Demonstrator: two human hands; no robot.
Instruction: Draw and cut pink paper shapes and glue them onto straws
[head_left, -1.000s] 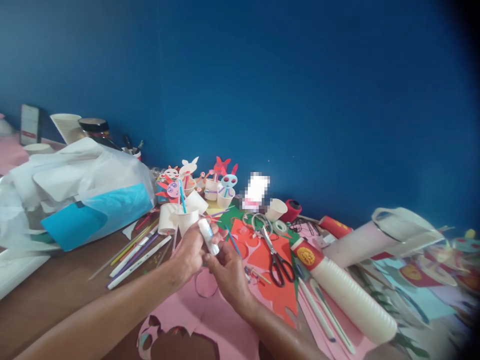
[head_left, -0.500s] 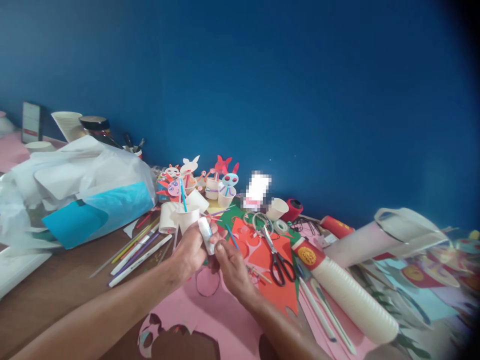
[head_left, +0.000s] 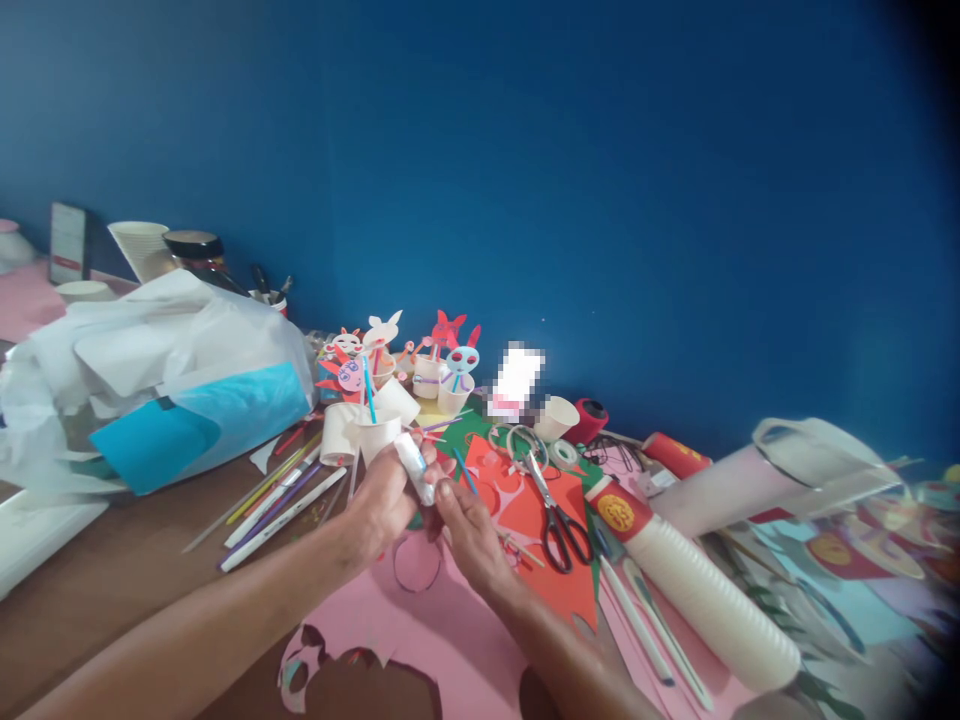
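A small white tube with blue marks (head_left: 412, 465), like a glue tube, is held between my hands above a pink paper sheet. My left hand (head_left: 384, 492) wraps round its body. At the tube's lower end my right hand (head_left: 471, 522) is closed, thumb and fingers pinching it; the exact tip is hidden. Beneath them, the pink paper (head_left: 360, 610) has a drawn circle (head_left: 417, 562) and cut-out gaps. Just beyond my left hand stands a white paper cup (head_left: 377, 430) with a blue straw (head_left: 369, 390) in it. To the right, black-handled scissors (head_left: 559, 530) lie on orange paper (head_left: 517, 500).
Several paper-cup rabbit figures (head_left: 459, 365) stand at the back. Markers (head_left: 281, 520) and a plastic bag (head_left: 180, 340) lie left. On the right are a stack of paper cups (head_left: 712, 590), a white jug (head_left: 720, 480) and white pens (head_left: 637, 610). A blue wall (head_left: 570, 180) rises behind.
The tube has tilted a little more between my hands, its lower end shifting slightly right. Both hands keep their grip. The whole view has shifted very slightly.
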